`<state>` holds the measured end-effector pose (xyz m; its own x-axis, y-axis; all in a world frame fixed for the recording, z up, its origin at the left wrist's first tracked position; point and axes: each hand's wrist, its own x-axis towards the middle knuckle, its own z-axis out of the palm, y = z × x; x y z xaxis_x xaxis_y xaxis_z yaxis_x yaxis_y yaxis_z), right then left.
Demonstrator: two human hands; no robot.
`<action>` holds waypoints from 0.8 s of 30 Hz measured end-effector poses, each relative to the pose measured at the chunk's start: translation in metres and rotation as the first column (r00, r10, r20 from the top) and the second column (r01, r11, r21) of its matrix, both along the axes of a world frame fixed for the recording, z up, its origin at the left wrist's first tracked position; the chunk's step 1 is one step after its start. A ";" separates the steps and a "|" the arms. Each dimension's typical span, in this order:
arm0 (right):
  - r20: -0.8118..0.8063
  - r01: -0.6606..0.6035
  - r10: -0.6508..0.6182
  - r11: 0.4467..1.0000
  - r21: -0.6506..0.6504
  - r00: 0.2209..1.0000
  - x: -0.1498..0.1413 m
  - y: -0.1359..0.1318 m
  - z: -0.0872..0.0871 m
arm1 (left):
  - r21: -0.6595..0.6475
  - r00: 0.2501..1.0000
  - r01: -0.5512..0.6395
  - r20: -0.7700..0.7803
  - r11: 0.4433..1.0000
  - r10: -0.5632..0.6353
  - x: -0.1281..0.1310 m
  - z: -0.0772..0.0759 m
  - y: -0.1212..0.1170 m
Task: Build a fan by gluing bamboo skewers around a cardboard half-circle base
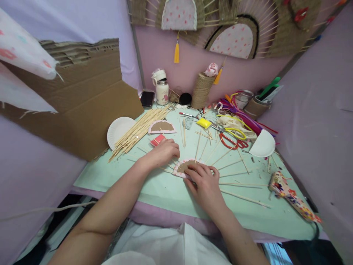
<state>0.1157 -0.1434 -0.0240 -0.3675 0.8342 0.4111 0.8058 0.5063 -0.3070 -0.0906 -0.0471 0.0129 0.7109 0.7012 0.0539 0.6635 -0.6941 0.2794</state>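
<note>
Left grip, nearly closed, any stick held unclear, sits at ten o'clock of one cardboard half-circle on the table, right grip loosely spread across, seemingly steadying it among radiating sticks, two pairs of scissors at two o'clock, one glue gun past three.

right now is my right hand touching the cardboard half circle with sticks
Touching: head view shows the right hand resting on the cardboard half circle, hiding part of it.
</note>
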 end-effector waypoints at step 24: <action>-0.048 0.003 -0.004 1.000 -0.005 0.999 0.000 -0.002 0.003 | -0.047 0.999 -0.005 0.032 0.999 0.006 0.000 0.004 -0.002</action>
